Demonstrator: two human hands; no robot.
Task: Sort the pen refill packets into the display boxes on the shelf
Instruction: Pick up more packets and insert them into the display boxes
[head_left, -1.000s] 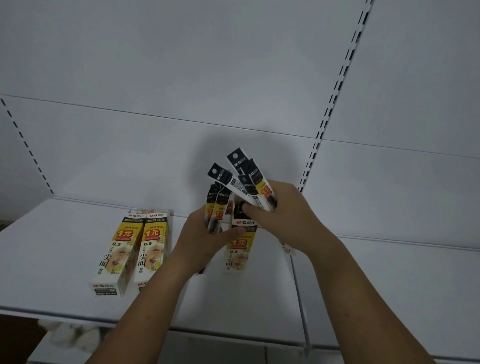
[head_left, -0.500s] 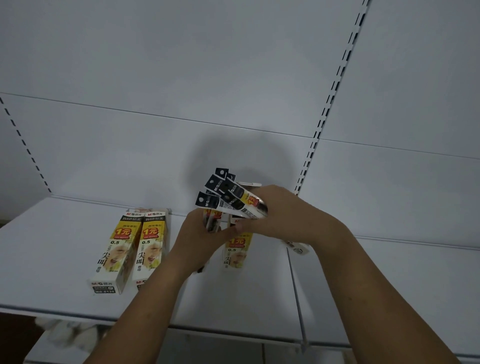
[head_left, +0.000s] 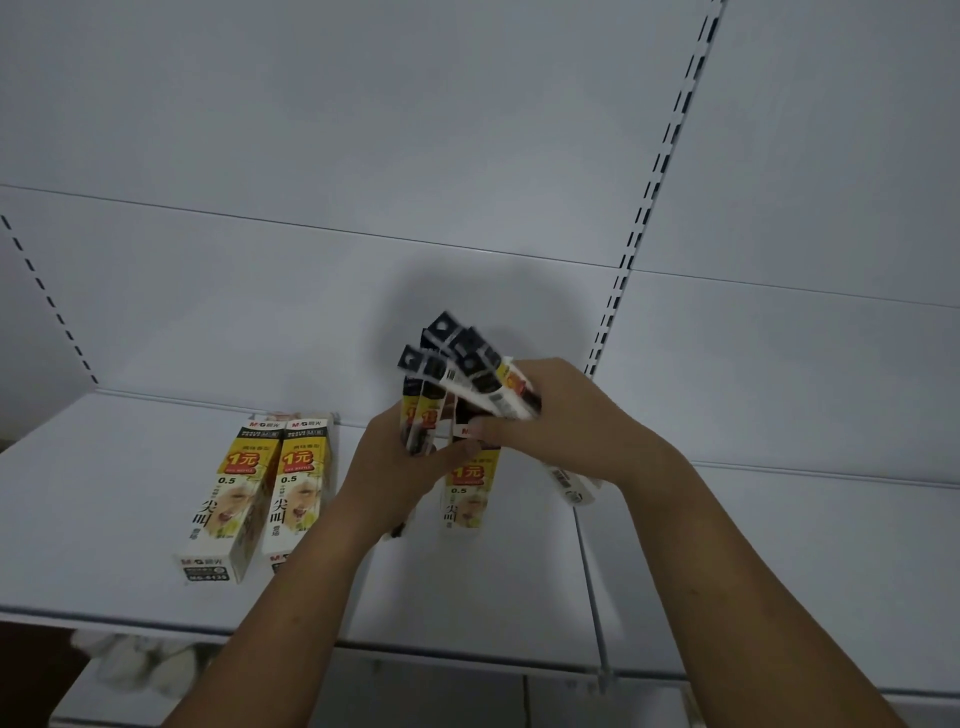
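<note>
The head camera (the only view) shows both hands meeting above the white shelf (head_left: 114, 519), close to its back panel. The left hand (head_left: 405, 467) has fingers and thumb curled round a small clutch of refill packets (head_left: 418, 415), held nearly upright. The right hand (head_left: 571, 421) grips a larger fanned bundle (head_left: 470, 364). Its black header tabs splay up and to the left, and its pale lower ends poke out below the palm. The two thumbs almost touch, and the two sets of packets cross just above them.

One display box (head_left: 467, 493) lies on the shelf directly beneath the hands, partly hidden, so I cannot tell whether its mouth is open. A pair of display boxes (head_left: 228, 499) lies side by side to the left, touching each other and apart from the hands.

The fan is probably the weak point. Its packets sit at different angles, and a slick one could slide free as packets pass between the hands. It would then drop onto the shelf or over the front edge (head_left: 467, 649). Crossed headers could snag and drag out extra packets. A lowering wrist could nudge the box below askew. The packet print is motion-blurred, so a packet could also end up in the wrong box.
</note>
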